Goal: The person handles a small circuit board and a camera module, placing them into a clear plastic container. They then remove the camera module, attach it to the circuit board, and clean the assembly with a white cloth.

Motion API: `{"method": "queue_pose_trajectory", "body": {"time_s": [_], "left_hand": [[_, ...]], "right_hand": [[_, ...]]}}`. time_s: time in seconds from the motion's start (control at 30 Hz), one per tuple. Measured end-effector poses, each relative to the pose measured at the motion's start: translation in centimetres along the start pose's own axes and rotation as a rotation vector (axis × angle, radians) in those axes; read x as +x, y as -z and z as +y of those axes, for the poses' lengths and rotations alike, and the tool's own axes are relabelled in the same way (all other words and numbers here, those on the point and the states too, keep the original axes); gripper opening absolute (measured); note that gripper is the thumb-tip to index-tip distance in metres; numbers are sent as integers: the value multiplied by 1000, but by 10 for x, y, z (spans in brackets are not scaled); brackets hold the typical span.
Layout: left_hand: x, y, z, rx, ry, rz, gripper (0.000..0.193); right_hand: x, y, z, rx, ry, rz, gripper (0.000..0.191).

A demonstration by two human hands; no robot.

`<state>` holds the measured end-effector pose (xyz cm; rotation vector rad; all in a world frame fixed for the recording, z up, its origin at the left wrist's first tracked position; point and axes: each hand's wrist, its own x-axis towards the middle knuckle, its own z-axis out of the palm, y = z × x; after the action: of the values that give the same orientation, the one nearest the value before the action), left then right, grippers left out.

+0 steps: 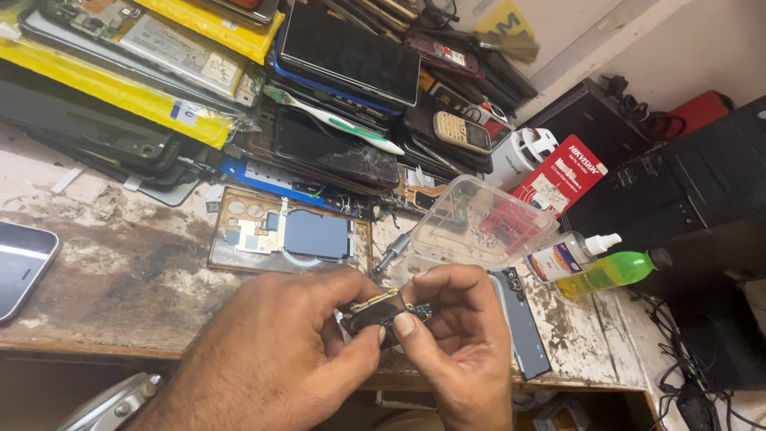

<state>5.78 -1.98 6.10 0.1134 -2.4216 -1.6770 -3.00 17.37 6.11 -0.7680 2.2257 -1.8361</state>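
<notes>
My left hand [275, 351] and my right hand [459, 339] meet just above the front edge of a worn wooden bench [120, 271]. Both pinch a small dark phone circuit board [383, 310] with a gold-coloured edge, thumbs and forefingers closed on it. Behind the hands lies an opened phone back frame [287, 231] with a blue-grey plate and a copper-coloured rim. A small screwdriver [391, 254] rests beside it, tip toward my hands.
A clear plastic box [479, 219] sits behind my right hand, with a green bottle [610, 271] and a white spray bottle [570, 255] to its right. Stacked phones and screens [335, 104] fill the back. A phone [20, 267] lies far left; a dark flat panel [523, 319] lies right.
</notes>
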Motion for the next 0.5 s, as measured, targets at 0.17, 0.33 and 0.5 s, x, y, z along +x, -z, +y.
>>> {"method": "queue_pose_trajectory", "body": {"time_s": [0.17, 0.33, 0.5], "left_hand": [[0, -2, -2, -8, 75, -57, 31], [1, 0, -1, 10, -2, -21, 31], [5, 4, 2, -39, 177, -71, 35]], "right_hand": [[-3, -3, 3, 19, 72, -17, 40], [-6, -7, 7, 67, 95, -27, 36], [-3, -8, 12, 130, 47, 55, 35]]}}
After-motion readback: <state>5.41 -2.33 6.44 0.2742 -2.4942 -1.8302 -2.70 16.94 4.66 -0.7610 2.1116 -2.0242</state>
